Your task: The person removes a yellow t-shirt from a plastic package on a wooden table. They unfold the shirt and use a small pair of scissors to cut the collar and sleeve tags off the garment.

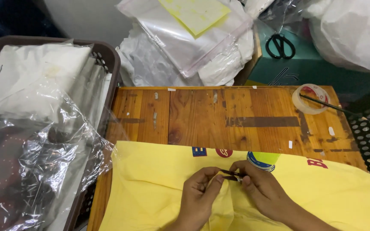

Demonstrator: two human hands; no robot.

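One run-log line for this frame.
left hand: pinches yellow garment | right hand: holds small dark tag | tape roll: on wooden table

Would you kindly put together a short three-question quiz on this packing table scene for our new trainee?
1. True or false: both hands pinch a small dark item over the yellow garment.
2. Where does the tape roll lie? A) in the basket B) on the far right of the wooden table C) on the garment
3. What black tool rests on the teal box?

Key:
1. True: the left hand and right hand meet on it.
2. B
3. The scissors.
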